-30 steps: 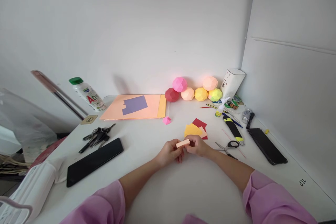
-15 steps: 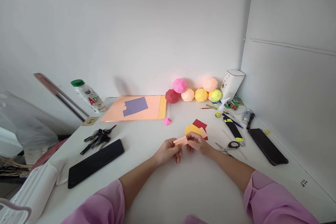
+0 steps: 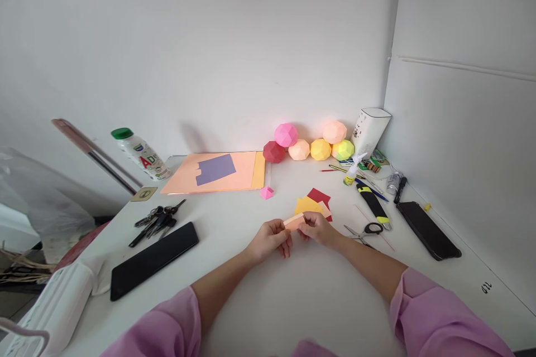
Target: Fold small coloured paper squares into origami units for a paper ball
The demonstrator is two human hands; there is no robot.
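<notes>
A small peach piece of paper [image 3: 294, 222], with a crease along it, is stretched between my two hands above the table. My left hand [image 3: 271, 239] pinches its left end, fingers curled beneath. At the other end my right hand [image 3: 316, 228] grips it between thumb and fingers. Just beyond my right hand lie red paper [image 3: 319, 196], yellow paper [image 3: 306, 206] and another peach scrap [image 3: 324, 210], overlapping. A small pink folded paper piece [image 3: 267, 192] rests farther off to the left. Scissors [image 3: 363, 234] lie right of my right hand, blades pointing toward it.
Several faceted paper balls [image 3: 298, 149] stand against the wall. Peach sheets [image 3: 180, 178] carry a purple piece [image 3: 215, 169]. Left are keys [image 3: 157, 222], a black phone [image 3: 154, 261] and a bottle [image 3: 142, 155]. Right are a glue bottle [image 3: 350, 176], a cutter [image 3: 373, 205] and a black case [image 3: 427, 230].
The peach paper has tilted, its right end higher, and more of its face shows. Both hands have shifted slightly and keep hold of it.
</notes>
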